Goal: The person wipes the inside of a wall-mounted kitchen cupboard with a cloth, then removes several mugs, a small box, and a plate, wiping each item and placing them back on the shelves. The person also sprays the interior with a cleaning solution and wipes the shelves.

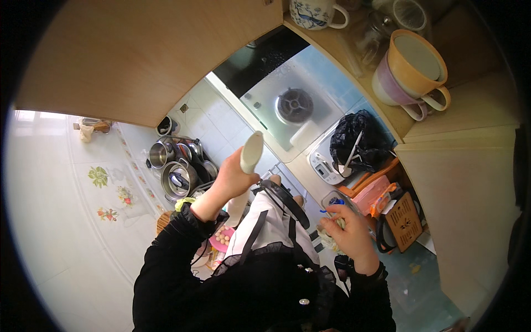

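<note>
My left hand point(233, 180) is closed around a smooth off-white object point(252, 150) with a rounded upper end; its kind cannot be made out. It is raised in front of my body, left of the counter. My right hand point(347, 235) is lower and to the right, with thumb and fingers pinched together. A small bright blue piece point(335, 203) shows at its fingertips, by a clear container, and something pale and crumpled point(332, 243) shows beside the palm. I cannot tell which of these the fingers hold. A dark curved band point(285, 202) lies between the hands.
Metal pots point(178, 180) stand at the left. Ahead is a hob point(294, 105). Right of it are a white kitchen scale point(326, 166) and a black plastic bag point(359, 141). Stacked mugs point(418, 66) sit on the upper right shelf. A pink bowl point(214, 242) holds several eggs.
</note>
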The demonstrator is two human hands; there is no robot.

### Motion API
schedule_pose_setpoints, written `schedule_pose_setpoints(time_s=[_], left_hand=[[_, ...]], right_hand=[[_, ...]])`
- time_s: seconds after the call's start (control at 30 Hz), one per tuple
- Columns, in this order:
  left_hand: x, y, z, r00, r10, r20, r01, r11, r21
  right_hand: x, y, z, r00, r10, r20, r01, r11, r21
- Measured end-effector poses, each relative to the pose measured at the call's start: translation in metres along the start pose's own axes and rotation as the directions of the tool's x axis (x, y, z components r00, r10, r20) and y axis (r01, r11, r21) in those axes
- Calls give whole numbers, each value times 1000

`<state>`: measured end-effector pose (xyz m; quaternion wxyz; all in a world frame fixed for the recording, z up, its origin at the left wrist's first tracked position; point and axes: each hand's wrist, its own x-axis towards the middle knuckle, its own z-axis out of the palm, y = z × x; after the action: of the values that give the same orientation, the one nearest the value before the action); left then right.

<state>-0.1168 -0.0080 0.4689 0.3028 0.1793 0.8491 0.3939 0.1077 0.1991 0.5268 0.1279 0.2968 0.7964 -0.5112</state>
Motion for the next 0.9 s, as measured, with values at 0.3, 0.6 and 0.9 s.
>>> schedule_pose_setpoints(time_s=[0.3, 0.6, 0.9], left_hand=[[14, 8, -33, 959, -11, -284, 10, 1000, -5], [14, 35, -33, 978, 155, -143, -151, 988, 40], [-13, 122, -34, 840, 515, 174, -397, 799, -451]], right_hand=[[0, -23, 10, 994, -105, 12, 106, 994, -41], [-16, -21, -5, 962, -219, -161, 210, 975, -71], [-24, -34, -45, 964, -51, -261, 232, 644, 729]])
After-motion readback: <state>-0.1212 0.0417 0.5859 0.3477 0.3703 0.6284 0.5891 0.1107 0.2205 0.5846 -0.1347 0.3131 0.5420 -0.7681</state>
